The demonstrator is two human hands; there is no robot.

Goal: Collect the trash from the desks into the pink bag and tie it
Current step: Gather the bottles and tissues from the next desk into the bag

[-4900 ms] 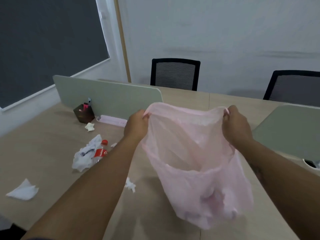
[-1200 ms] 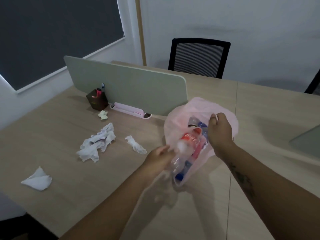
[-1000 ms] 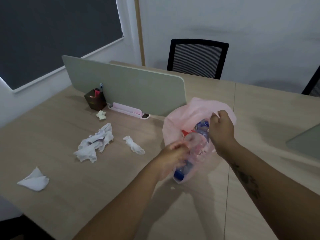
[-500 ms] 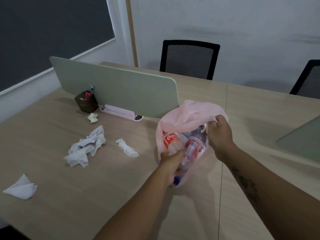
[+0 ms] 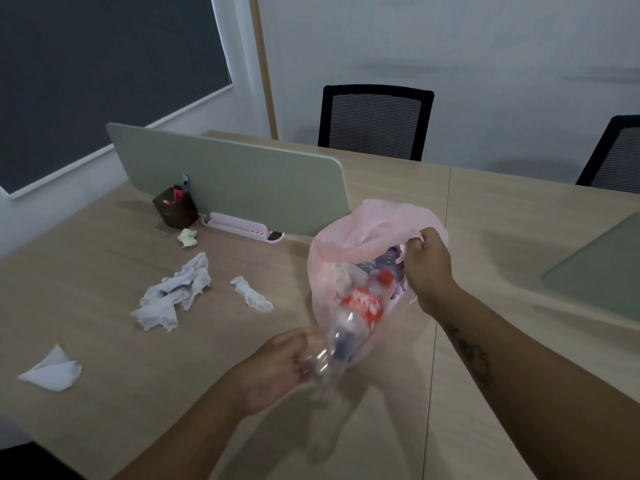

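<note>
Pale tabletop carries the pink bag, its mouth pinched open at the rim by the right hand. The left hand, grip curled on the base of a bottle, sits below and left of that mouth, the bottle's long axis pointing cap-first into it; loose tissues lie nearer this hand.
</note>
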